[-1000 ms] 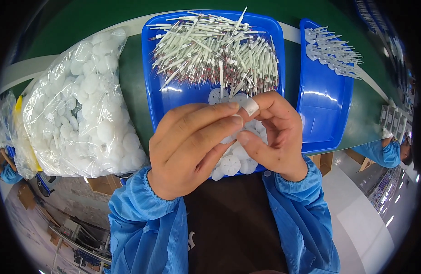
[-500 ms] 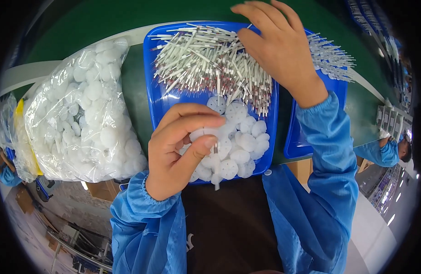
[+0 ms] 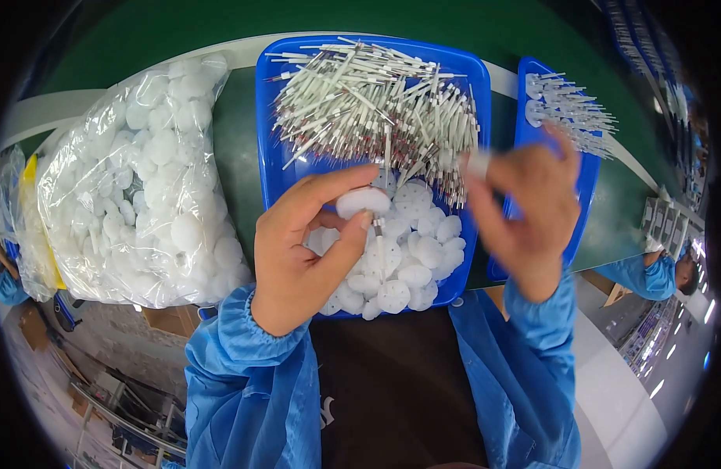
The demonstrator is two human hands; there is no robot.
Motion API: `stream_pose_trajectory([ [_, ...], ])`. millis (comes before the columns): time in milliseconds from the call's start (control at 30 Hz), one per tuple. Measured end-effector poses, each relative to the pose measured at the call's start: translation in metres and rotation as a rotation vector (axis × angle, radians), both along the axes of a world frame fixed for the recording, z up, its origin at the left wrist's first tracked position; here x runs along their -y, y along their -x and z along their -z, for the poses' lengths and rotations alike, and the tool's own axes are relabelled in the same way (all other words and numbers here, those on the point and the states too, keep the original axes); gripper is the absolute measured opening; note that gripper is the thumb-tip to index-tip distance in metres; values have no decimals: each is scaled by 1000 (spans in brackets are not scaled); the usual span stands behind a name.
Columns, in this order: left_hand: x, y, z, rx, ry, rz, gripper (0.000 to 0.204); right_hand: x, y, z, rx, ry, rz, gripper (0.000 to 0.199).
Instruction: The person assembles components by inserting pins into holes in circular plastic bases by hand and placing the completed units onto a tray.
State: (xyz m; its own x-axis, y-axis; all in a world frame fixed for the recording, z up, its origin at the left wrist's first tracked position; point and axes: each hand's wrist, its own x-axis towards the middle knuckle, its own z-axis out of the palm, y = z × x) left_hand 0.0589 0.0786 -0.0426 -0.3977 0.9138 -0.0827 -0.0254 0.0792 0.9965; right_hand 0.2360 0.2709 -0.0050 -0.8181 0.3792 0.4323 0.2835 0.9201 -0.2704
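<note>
Between the thumb and fingers of my left hand point(image 3: 298, 246) is a round white plastic disc point(image 3: 363, 203). A thin pale stem with a dark band hangs below it. My right hand point(image 3: 525, 203) is smeared by motion, just off the right side of the large blue tray point(image 3: 265, 156). A whitish patch shows at its fingertips; I cannot make out what it is. Slim white sticks point(image 3: 376, 102) with dark reddish ends are heaped in the tray's far part. Loose white discs point(image 3: 415, 275), some with small holes, lie in its near part, under my left hand.
On the left, a clear plastic bag point(image 3: 141, 187) bulges with white discs. A smaller blue tray point(image 3: 525, 70) at the right holds several discs with stems point(image 3: 572, 113). Both trays rest on a green table point(image 3: 243, 172). Another person's blue sleeve point(image 3: 646, 277) shows far right.
My right hand has come down and nearer from above the trays, uncovering the far end of the smaller tray. My left hand still grips the disc, now tilted so its face shows more.
</note>
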Motion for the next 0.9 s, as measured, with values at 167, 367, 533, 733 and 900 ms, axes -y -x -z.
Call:
stream_pose_trajectory([
  [167, -5, -3, -10, 65, 37, 23, 37, 50, -9, 9, -46, 451, -44, 35],
  [367, -10, -7, -9, 153, 45, -22, 35, 54, -12, 10, -80, 503, -29, 32],
  [533, -8, -10, -12, 141, 33, -54, 35, 57, -14, 16, -46, 549, 6, 32],
  [733, -8, -10, -8, 56, 16, -119, 34, 55, -13, 21, -115, 598, -12, 30],
  [900, -13, -13, -5, -431, -27, -52, 38, 56, -8, 23, -100, 653, 17, 22],
])
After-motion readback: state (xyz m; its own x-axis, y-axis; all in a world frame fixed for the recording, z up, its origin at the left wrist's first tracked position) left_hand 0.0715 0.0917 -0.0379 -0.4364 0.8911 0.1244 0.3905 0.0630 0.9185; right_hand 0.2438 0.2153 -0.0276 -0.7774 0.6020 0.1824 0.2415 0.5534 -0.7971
